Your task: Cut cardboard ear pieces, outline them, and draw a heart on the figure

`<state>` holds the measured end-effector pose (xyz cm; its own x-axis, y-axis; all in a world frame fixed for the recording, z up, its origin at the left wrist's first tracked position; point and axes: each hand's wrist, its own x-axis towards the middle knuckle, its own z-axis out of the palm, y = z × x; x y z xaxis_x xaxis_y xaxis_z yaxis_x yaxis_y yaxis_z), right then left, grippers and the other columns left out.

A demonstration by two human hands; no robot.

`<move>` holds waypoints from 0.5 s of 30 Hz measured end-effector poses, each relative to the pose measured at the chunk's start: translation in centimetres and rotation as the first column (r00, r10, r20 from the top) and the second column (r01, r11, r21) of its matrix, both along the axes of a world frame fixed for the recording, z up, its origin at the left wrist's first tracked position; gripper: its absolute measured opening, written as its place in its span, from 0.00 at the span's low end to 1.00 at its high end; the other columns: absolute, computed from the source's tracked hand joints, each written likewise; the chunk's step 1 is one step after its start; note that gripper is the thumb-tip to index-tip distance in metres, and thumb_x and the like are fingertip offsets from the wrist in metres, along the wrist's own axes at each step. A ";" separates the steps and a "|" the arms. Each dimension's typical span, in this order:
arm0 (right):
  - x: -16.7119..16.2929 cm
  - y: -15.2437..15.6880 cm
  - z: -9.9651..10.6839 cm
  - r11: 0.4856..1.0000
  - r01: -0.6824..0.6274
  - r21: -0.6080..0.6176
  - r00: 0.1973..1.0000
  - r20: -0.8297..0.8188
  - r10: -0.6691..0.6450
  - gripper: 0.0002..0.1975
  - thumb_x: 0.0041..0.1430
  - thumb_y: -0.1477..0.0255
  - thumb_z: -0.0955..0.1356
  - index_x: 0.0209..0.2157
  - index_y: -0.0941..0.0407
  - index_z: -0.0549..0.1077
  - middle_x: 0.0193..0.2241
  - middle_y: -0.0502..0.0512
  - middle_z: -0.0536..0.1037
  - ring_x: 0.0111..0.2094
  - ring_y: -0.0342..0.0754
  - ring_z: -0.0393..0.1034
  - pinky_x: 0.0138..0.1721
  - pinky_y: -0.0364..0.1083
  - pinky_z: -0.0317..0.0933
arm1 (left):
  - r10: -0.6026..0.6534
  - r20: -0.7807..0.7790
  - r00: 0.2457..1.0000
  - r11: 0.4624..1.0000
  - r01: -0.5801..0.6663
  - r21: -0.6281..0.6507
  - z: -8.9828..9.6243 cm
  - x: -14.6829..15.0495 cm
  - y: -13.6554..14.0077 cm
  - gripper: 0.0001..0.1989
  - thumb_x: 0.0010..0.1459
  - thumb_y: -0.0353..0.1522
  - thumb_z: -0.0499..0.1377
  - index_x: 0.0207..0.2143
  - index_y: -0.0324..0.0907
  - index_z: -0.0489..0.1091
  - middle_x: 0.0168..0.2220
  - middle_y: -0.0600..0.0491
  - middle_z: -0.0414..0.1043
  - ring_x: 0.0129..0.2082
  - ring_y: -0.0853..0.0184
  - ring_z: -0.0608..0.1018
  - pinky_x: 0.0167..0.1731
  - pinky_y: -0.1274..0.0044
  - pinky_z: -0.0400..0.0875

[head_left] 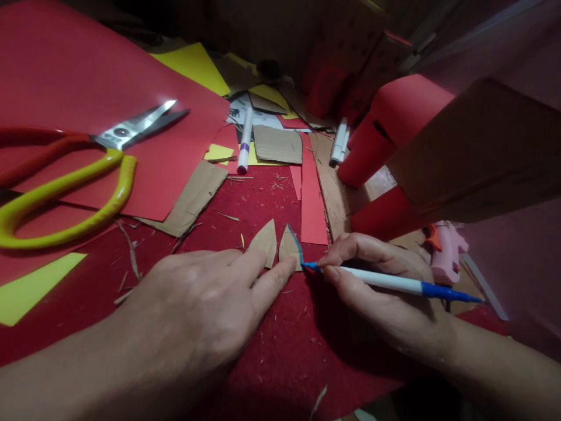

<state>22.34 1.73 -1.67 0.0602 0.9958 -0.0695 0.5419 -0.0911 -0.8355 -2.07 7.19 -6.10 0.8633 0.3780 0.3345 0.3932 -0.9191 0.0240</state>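
Two small pointed cardboard pieces lie side by side on the red surface. My left hand (210, 292) lies palm down with fingers outstretched, one fingertip on the left cardboard piece (270, 248) and another pressing the lower part of the right cardboard piece (287, 248). A blue line runs along that right piece's right edge. In a pinch, my right hand (381, 280) holds a white felt-tip pen (381, 280) with blue ends. The pen's blue tip touches the right piece's lower right corner.
Scissors (120, 133) with orange and yellow handles rest on red paper (175, 158) at left. Beyond the hands lie a white marker (246, 140), cardboard scraps (278, 144) and a red strip (313, 199). Red tubes (368, 152) and a pink glue gun (447, 251) are at right.
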 end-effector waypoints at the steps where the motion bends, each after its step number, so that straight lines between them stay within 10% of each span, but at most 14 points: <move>1: 0.0 0.0 0.0 1.000 -0.014 -0.001 1.000 0.000 0.014 0.06 0.57 0.77 0.72 0.29 0.53 0.79 0.22 0.48 0.81 0.21 0.43 0.74 0.21 0.37 0.65 | -0.004 0.000 1.000 1.000 0.004 0.003 0.1 0.0 0.1 0.28 0.73 0.20 0.44 0.70 0.36 0.67 0.59 0.41 0.84 0.34 0.59 0.85 0.25 0.69 0.76; 15: -0.2 0.0 0.1 1.000 -0.011 0.000 1.000 -0.004 0.011 0.05 0.55 0.76 0.71 0.26 0.53 0.78 0.20 0.49 0.80 0.19 0.43 0.72 0.19 0.36 0.64 | 0.014 0.055 0.998 0.996 -0.019 0.091 -0.1 0.5 0.2 0.24 0.77 0.21 0.39 0.66 0.33 0.65 0.53 0.42 0.84 0.32 0.61 0.82 0.25 0.71 0.73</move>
